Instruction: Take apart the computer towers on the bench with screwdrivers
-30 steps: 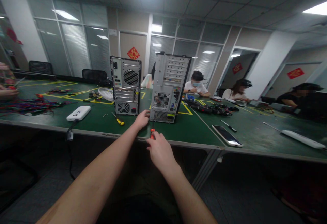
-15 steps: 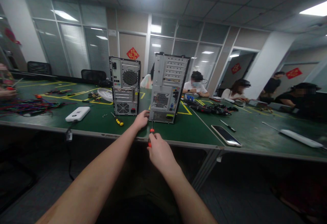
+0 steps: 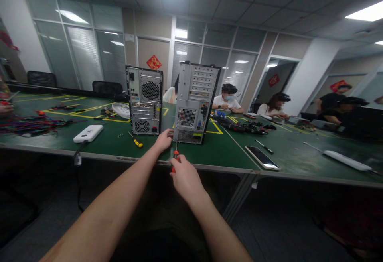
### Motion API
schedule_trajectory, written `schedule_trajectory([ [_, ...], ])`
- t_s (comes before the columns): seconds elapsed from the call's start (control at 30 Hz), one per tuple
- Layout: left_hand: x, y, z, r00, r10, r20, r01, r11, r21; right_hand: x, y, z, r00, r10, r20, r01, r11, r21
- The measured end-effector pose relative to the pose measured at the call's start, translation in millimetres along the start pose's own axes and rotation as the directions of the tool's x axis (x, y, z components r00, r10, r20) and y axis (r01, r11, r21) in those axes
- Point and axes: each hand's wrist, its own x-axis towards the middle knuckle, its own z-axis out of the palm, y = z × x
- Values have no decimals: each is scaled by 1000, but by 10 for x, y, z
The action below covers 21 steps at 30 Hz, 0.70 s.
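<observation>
My right hand (image 3: 187, 174) is closed around the red-and-black handle of a screwdriver (image 3: 176, 153). Its thin shaft points away from me, with the tip at the lower left corner of the right-hand computer tower (image 3: 194, 106). My left hand (image 3: 163, 140) lies against that tower's lower left side, fingers reaching forward; their tips are partly hidden. Both towers stand upright, backs towards me. The other computer tower (image 3: 145, 114) is just left of my left hand. A yellow-and-black screwdriver (image 3: 137, 142) lies in front of it, beside a few tiny metal pieces (image 3: 120, 135).
A white power bank (image 3: 88, 133) with a cable and a heap of coloured wires (image 3: 36, 125) lie left. On the right are a phone (image 3: 262, 158), a thin dark-handled tool (image 3: 264, 146), black cables (image 3: 251, 126) and a white-handled tool (image 3: 347, 160). Several people sit across the table.
The view has shifted slightly, so everything appears a little further left. My right hand has turned slightly around the screwdriver; my left hand keeps its place at the tower.
</observation>
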Motion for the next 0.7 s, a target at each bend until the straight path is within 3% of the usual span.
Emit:
schedule_trajectory([
  [0.13, -10, 6, -5, 1000, 2, -9, -2, 1000, 17, 15, 7, -6, 999, 47, 26, -47, 999, 23],
  [0.33, -26, 31, -2, 1000, -2, -8, 2, 999, 50, -10, 28, -10, 999, -45, -21, 44, 997, -67],
  [0.53, -37, 45, -4, 1000, 5, -7, -5, 999, 50, -1, 27, 22, 1000, 31, 8, -31, 999, 21],
  [0.7, -33, 36, 2, 1000, 8, -25, -6, 998, 59, -23, 47, 37, 1000, 11, -21, -10, 999, 39],
])
